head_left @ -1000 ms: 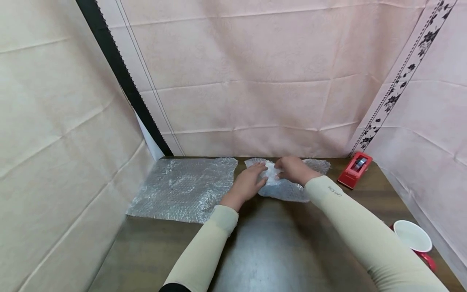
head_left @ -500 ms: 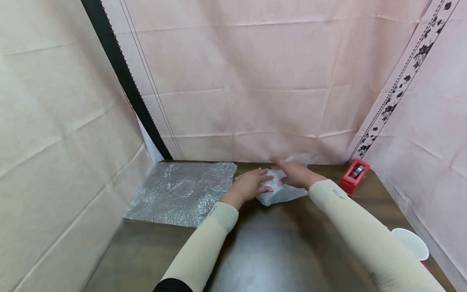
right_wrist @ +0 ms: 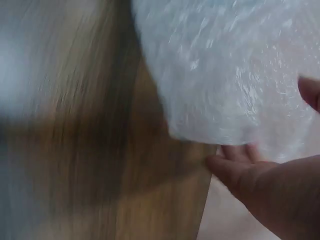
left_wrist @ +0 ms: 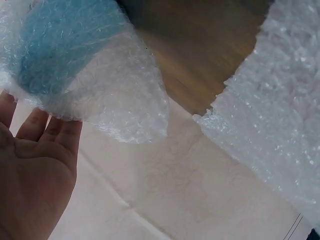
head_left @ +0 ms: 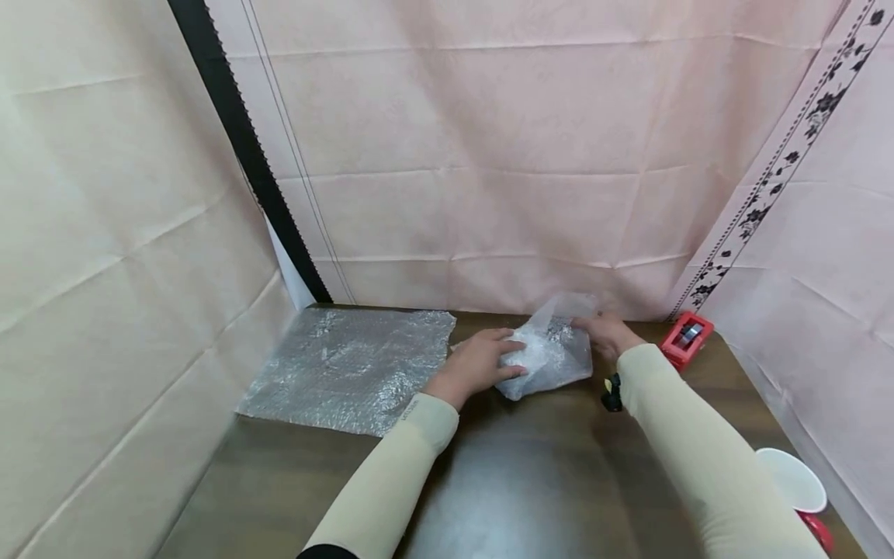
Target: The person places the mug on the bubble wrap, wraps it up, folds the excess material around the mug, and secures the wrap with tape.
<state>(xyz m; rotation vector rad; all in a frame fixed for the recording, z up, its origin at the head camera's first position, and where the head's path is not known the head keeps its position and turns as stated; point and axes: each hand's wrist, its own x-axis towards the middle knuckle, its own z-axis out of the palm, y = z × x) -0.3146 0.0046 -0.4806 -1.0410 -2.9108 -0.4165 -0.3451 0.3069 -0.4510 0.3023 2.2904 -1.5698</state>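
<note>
A bundle of bubble wrap (head_left: 548, 361) lies near the table's back edge, one flap of it raised toward the wall. Through the wrap a blue thing (left_wrist: 65, 45) shows in the left wrist view; its kind cannot be made out. My left hand (head_left: 475, 366) rests against the bundle's left side with its fingers extended. At the right side, my right hand (head_left: 608, 335) is by the wrap's edge, fingers reaching along it and partly hidden. In the right wrist view the thumb (right_wrist: 311, 93) stands well apart from those fingers.
A flat sheet of bubble wrap (head_left: 349, 369) covers the table's back left. A red tape dispenser (head_left: 687, 338) stands at the back right. Nearer, beside the right forearm, is a white-and-red mug (head_left: 792, 481). Cloth walls (head_left: 447, 155) close in the back and both sides.
My right hand has moved over to the bundle's right side. The wrap's right part, flat earlier, is lifted and folded up toward the left. My left hand stays on the bundle.
</note>
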